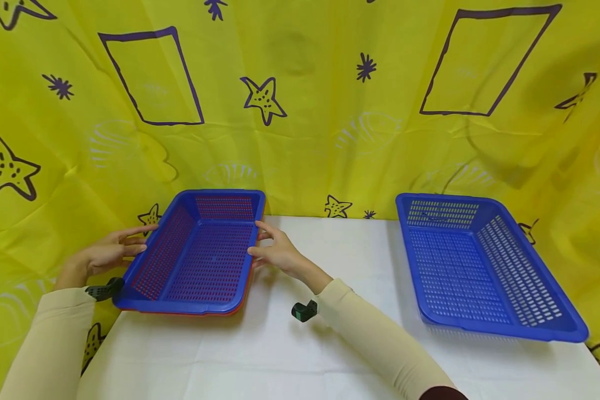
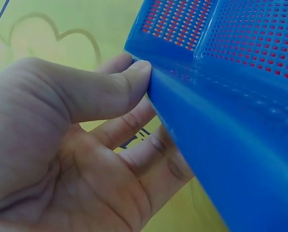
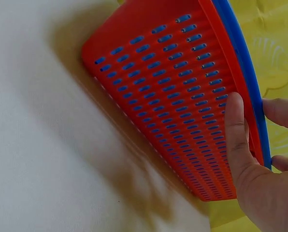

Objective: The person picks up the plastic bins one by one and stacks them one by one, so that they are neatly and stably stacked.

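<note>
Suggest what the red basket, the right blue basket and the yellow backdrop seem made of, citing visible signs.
Red basket: probably moulded plastic, smooth with a slight sheen; regular slots pierce its wall.
Right blue basket: likely plastic too, satin finish; smooth rim, even perforations.
Yellow backdrop: fabric or thin plastic sheeting, fairly matte; it hangs in soft folds.

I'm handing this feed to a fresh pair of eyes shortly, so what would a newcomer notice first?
Probably the bright yellow cloth with dark starfish drawings, filling the background. Next, at the left of the white table, a blue basket nested in a red basket, the left hand and right hand gripping opposite sides. Then a second blue basket, untouched at the right.
</note>
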The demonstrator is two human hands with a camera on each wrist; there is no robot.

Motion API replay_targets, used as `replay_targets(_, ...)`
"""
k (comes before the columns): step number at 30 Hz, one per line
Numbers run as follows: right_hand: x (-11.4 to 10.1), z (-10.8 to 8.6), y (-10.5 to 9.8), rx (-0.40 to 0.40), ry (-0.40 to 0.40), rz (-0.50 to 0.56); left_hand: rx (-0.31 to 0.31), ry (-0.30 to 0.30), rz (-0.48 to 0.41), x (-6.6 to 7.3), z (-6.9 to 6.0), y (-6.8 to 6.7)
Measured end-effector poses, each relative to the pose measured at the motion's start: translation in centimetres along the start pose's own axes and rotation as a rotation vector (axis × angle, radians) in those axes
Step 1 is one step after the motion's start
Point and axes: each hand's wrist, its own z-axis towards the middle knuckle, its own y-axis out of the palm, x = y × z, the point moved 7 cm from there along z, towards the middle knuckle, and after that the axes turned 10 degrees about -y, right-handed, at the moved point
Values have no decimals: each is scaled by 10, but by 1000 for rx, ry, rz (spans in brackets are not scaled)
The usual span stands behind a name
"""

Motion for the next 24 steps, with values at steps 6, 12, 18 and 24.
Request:
replay_targets(6,3,-1,0,20,3,-7,17,-9,-2,-4,3,0)
replay_targets(12,2,0,1,14,-16,-14,36,-30,12,-1,4,1)
replay_targets(18,0,-1,2,14,-19,-20,48,-27,4,-2,4,1)
replay_targets(24,2,0,1,16,-12,-23,56,-30,2,-3,4,0)
